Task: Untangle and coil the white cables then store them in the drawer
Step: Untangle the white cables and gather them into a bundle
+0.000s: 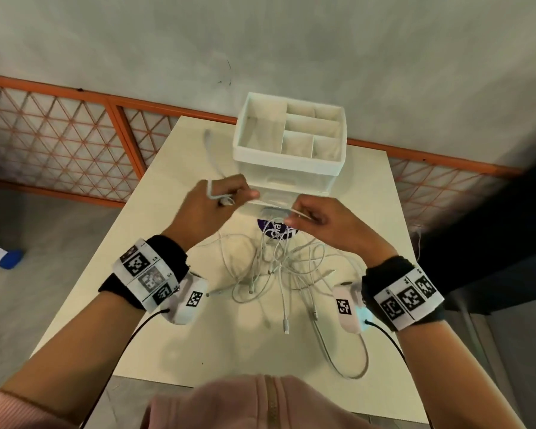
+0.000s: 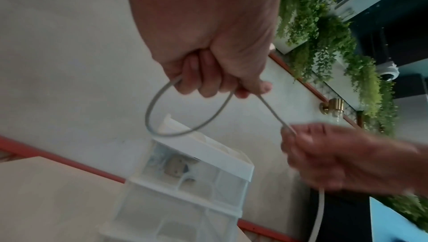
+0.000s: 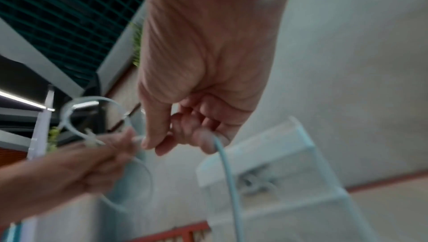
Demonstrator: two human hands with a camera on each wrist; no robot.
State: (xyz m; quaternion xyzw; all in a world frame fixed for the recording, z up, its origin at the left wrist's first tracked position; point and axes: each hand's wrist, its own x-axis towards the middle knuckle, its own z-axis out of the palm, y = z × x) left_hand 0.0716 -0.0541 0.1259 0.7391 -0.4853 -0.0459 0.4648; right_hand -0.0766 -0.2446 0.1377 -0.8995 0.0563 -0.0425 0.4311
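Observation:
A tangle of white cables (image 1: 279, 270) lies on the cream table (image 1: 155, 329), in front of a white drawer unit (image 1: 288, 162) with an open compartment tray on top. My left hand (image 1: 222, 196) grips one white cable (image 2: 159, 110) with a loop of it hanging from its curled fingers (image 2: 203, 81). My right hand (image 1: 304, 215) pinches the same cable (image 3: 229, 169) a short way along; a taut stretch runs between the two hands. Both hands hover above the tangle, just in front of the drawer unit. In the right wrist view the loop (image 3: 69, 116) is blurred.
A purple round sticker (image 1: 276, 229) sits under the cables near the drawer unit. One cable end (image 1: 212, 153) trails to the left of the unit. An orange lattice railing (image 1: 75, 134) runs behind the table. Bare table surface lies at the front left.

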